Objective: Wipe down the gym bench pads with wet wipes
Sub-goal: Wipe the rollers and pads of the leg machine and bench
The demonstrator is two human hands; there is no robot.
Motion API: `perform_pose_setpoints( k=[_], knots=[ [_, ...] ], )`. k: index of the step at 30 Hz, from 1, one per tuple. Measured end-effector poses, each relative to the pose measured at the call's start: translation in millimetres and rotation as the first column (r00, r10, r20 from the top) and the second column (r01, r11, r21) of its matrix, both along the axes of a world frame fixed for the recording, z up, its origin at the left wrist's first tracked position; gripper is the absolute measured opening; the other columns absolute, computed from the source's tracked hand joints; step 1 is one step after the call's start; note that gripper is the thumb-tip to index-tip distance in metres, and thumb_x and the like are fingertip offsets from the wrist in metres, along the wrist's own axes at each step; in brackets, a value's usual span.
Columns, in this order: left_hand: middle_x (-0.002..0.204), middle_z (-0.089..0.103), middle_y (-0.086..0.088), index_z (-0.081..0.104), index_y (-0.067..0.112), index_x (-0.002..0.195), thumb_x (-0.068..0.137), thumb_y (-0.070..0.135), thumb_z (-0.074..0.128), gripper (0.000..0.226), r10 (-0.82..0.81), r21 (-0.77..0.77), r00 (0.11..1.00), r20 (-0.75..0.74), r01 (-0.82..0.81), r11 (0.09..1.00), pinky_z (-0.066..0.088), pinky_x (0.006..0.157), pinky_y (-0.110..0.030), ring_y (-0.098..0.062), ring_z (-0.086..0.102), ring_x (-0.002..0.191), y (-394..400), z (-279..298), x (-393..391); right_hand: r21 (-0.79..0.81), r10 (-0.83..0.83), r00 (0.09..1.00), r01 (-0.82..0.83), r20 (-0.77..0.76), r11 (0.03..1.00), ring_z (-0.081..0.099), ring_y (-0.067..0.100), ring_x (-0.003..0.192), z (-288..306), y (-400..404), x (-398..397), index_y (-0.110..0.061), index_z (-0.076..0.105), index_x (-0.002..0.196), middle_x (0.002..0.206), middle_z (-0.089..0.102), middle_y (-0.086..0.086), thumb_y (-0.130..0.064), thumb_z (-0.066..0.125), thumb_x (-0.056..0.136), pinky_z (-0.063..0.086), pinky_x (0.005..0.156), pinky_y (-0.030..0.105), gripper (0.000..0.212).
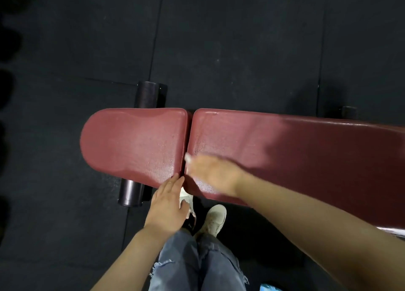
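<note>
A dark red gym bench lies across the view, with a short seat pad [133,143] on the left and a long back pad [306,159] on the right, split by a narrow gap. Both pads glisten with wet streaks. My right hand [212,173], blurred by motion, lies flat on the back pad's near left corner. A white wet wipe [187,158] peeks out beyond its fingertips. My left hand [167,205] has straight fingers, and their tips touch the seat pad's near edge at the gap.
Black foam rollers [146,94] [130,192] stick out behind and in front of the seat pad, and another black part [348,112] shows behind the back pad. Black rubber floor tiles [241,38] surround the bench. My shoe [215,219] stands close below it. A blue object [268,288] shows at the bottom edge.
</note>
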State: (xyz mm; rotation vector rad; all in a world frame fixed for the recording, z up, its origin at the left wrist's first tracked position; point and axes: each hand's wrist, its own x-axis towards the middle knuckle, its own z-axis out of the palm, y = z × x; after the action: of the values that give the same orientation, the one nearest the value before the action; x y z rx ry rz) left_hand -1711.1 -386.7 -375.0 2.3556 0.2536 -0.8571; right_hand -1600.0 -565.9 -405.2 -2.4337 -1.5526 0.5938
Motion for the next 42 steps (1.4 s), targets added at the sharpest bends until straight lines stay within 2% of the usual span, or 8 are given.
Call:
perform_pose_setpoints(
  k=[5,11,17,20,24,31,38,42],
  knots=[
    [0.163,0.017,0.003,0.026,0.019,0.154,0.095,0.021,0.049,0.064,-0.039,0.016,0.999,-0.014,0.039,0.999,0.009,0.123,-0.034,-0.014,0.011,0.15,8,-5,2,-0.048,0.428,0.902,-0.426,0.058,0.903,0.055,0.025,0.107,-11,-6,12,-0.007,0.058,0.122,0.121,0.057,0.01,-0.007,0.037,0.101,0.049,0.094,0.036,0.029],
    [0.163,0.015,0.005,0.025,0.019,0.154,0.094,0.019,0.05,0.065,-0.055,0.014,0.998,-0.025,0.055,0.998,0.011,0.124,-0.038,-0.014,0.01,0.15,4,-1,8,-0.018,-0.503,0.844,0.515,0.184,0.857,0.043,0.032,0.136,-8,-16,84,-0.007,0.052,0.135,0.144,0.048,0.017,0.017,0.04,0.079,0.026,0.118,0.038,0.062],
    [0.163,0.013,0.008,0.021,0.022,0.155,0.096,0.025,0.048,0.065,-0.106,0.013,0.994,-0.004,0.106,0.994,0.01,0.123,-0.037,-0.013,0.01,0.15,-8,3,22,0.009,0.484,0.875,-0.484,-0.008,0.875,0.046,0.03,0.132,3,-45,-9,-0.008,0.055,0.131,0.143,0.049,0.011,-0.011,0.047,0.098,0.044,0.105,0.044,0.034],
    [0.164,0.008,0.009,0.016,0.023,0.156,0.096,0.022,0.047,0.068,-0.137,0.014,0.991,-0.001,0.137,0.991,0.008,0.123,-0.037,-0.012,0.008,0.15,-15,1,28,-0.016,-0.002,1.0,0.002,0.023,1.0,0.059,0.033,0.115,2,-53,66,-0.013,0.063,0.122,0.123,0.063,0.012,-0.03,0.037,0.096,0.049,0.095,0.047,0.041],
    [0.164,0.005,0.007,0.013,0.022,0.157,0.096,0.022,0.047,0.069,-0.143,0.033,0.99,-0.017,0.143,0.989,0.008,0.123,-0.037,-0.014,0.006,0.151,-23,2,32,-0.028,-0.592,0.798,0.598,0.111,0.801,0.041,0.031,0.137,0,-59,112,-0.007,0.054,0.136,0.142,0.052,0.013,0.007,0.042,0.086,0.025,0.117,0.039,0.053],
    [0.165,0.001,0.005,0.009,0.023,0.157,0.097,0.025,0.046,0.071,-0.188,0.053,0.98,-0.058,0.192,0.98,0.009,0.122,-0.04,-0.017,0.005,0.151,-23,7,36,-0.028,0.355,0.933,-0.356,-0.058,0.934,0.045,0.027,0.136,27,-86,2,-0.011,0.058,0.135,0.145,0.051,0.008,-0.008,0.055,0.094,0.025,0.118,0.04,0.041],
    [0.162,0.01,0.0,0.019,0.023,0.155,0.093,0.023,0.051,0.07,-0.168,0.076,0.985,-0.035,0.17,0.983,0.016,0.121,-0.043,-0.021,0.012,0.149,-33,8,43,0.111,-0.541,0.835,0.531,0.102,0.84,0.052,0.032,0.128,15,-108,87,-0.008,0.055,0.134,0.144,0.05,0.015,-0.001,0.025,0.089,0.036,0.112,0.045,0.055],
    [0.163,0.005,0.01,0.014,0.029,0.156,0.094,0.02,0.048,0.071,-0.238,0.043,0.971,0.022,0.237,0.971,0.014,0.122,-0.041,-0.017,0.009,0.149,-39,14,49,0.02,-0.086,0.993,0.087,-0.075,0.996,0.053,0.027,0.128,23,-93,-38,-0.009,0.056,0.137,0.142,0.053,0.014,0.0,0.056,0.089,0.034,0.114,0.041,0.049]
  ],
)
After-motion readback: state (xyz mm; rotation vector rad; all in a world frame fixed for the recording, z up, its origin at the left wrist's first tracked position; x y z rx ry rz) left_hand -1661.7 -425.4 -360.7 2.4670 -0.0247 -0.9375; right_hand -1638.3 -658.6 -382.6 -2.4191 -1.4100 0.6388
